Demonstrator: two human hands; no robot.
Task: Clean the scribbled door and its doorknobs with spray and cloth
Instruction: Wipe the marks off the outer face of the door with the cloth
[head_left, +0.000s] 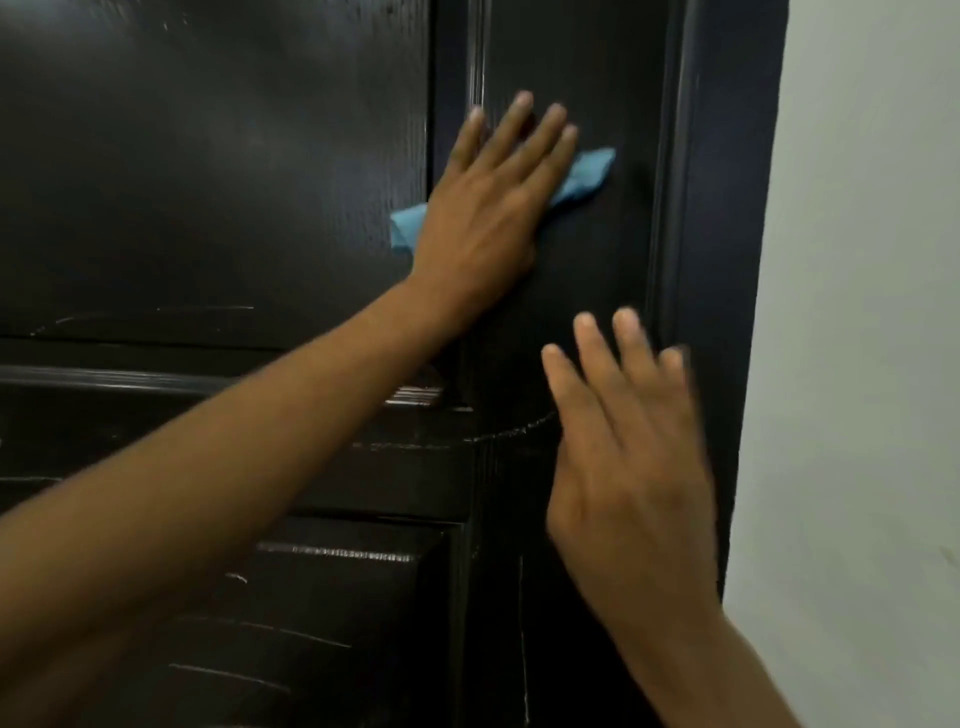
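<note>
A dark panelled door (218, 171) fills most of the view. White scribble lines (514, 428) run across its middle rail and lower panels. My left hand (488, 208) presses a blue cloth (584, 174) flat against the door's right stile, fingers straight and spread; the cloth's ends stick out on both sides of the hand. My right hand (623, 467) is lower, near the door's right edge, with straight fingers, blurred; whether it touches the door I cannot tell. No doorknob and no spray bottle are in view.
A pale wall (852, 364) borders the door on the right. Raised mouldings (104, 376) cross the door between its panels.
</note>
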